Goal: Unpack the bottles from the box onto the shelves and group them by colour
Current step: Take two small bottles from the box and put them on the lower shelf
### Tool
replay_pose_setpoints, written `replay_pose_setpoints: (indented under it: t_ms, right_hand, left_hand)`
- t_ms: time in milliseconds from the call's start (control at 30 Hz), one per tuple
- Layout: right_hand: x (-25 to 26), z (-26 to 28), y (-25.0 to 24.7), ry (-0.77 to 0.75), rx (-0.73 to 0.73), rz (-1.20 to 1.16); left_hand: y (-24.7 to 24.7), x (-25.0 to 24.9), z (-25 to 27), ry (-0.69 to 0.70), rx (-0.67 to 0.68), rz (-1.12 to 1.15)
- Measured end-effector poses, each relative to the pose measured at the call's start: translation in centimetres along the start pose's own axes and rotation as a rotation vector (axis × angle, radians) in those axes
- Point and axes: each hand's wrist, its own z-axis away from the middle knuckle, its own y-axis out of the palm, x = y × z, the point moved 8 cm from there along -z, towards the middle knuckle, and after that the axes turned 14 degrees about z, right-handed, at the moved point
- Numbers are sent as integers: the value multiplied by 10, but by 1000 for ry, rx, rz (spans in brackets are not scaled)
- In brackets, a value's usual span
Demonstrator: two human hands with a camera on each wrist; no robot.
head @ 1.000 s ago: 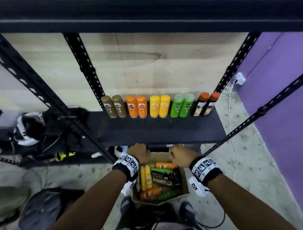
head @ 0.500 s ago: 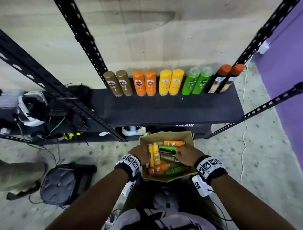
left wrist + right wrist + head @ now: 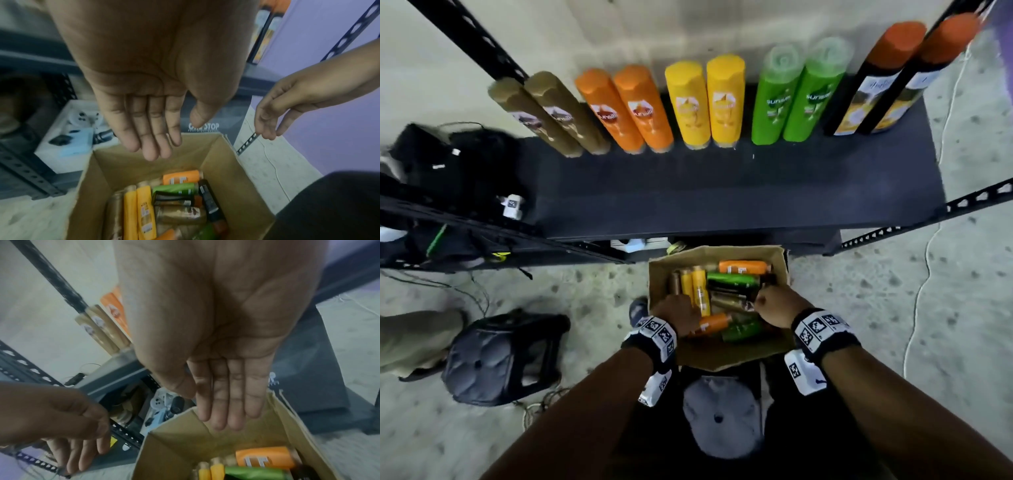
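Note:
An open cardboard box (image 3: 780, 260) stands on the floor in front of the shelf, with orange (image 3: 743, 266), yellow (image 3: 698, 287), green (image 3: 732, 279) and brown (image 3: 729, 301) bottles lying inside. My left hand (image 3: 678, 313) hovers over its left side and my right hand (image 3: 774, 305) over its right. In the wrist views the left hand (image 3: 174, 134) and the right hand (image 3: 205, 408) have straight fingers and hold nothing. On the dark shelf (image 3: 722, 192) stand pairs of brown (image 3: 551, 116), orange (image 3: 626, 109), yellow (image 3: 705, 102), green (image 3: 791, 96) and black orange-capped bottles (image 3: 876, 85).
A black stool (image 3: 500, 356) stands on the floor to the left, and another stool (image 3: 722, 418) sits below me. Bags and cables (image 3: 448, 171) fill the left shelf bay. A white cable (image 3: 921, 291) runs along the floor on the right. Perforated black uprights frame the shelf.
The box has come out from under the shelf towards me. Both hands have moved from its far rim to above the bottles. The view has tilted down and closer.

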Motion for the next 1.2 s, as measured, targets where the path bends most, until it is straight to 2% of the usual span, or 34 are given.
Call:
replay_pose_setpoints:
  t_ms: [267, 367, 567, 767, 933, 1067, 1200]
  right_hand:
    - [-38, -212, 98, 106, 10, 45]
    - [-54, -282, 129, 125, 0, 57]
    - [-84, -380, 171, 163, -140, 183]
    - [-110, -422, 191, 169, -166, 306]
    - [-117, -435, 192, 187, -121, 308]
    - [-116, -430, 194, 173, -108, 306]
    - [-107, -428, 193, 120, -119, 303]
  left_hand:
    - [110, 49, -201, 69, 18, -51]
    - [146, 60, -264, 115, -23, -72]
    - [204, 42, -365, 358, -63, -152]
    - [246, 37, -412, 480, -56, -280]
    - [255, 41, -418, 523, -111, -354]
    - [260, 50, -412, 448, -52, -432]
    - [244, 65, -414, 343, -69, -450]
